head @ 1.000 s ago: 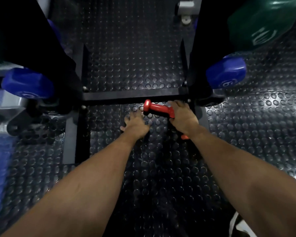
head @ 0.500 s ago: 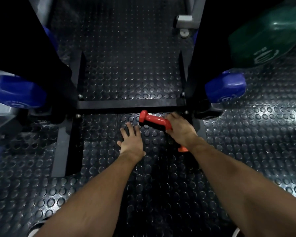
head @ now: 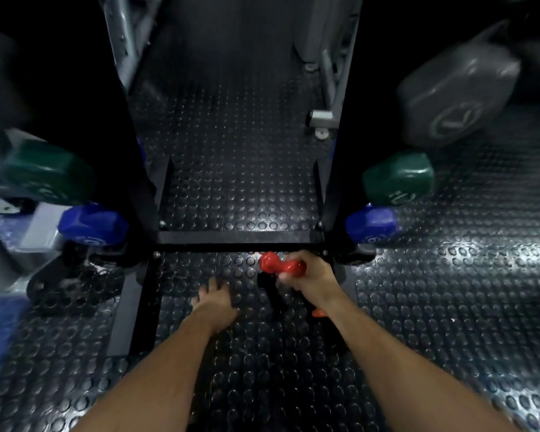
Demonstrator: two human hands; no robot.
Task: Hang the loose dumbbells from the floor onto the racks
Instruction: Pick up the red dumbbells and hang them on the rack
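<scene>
Right hand (head: 312, 280): fingers curled round the handle of the red dumbbell (head: 278, 265), which it holds just above the floor.
Dumbbell position: near end protrudes left of the fist, just in front of the rack's black crossbar (head: 237, 237).
Left hand (head: 215, 300): fingers straight, lying flat on the studded rubber floor (head: 449, 307), holding nothing.
Rack load: blue dumbbell (head: 371, 226) and green dumbbell (head: 399, 179) hang at right.

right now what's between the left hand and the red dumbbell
Only bare studded rubber floor in the head view; left hand is flat, right hand grips the red dumbbell.
</scene>
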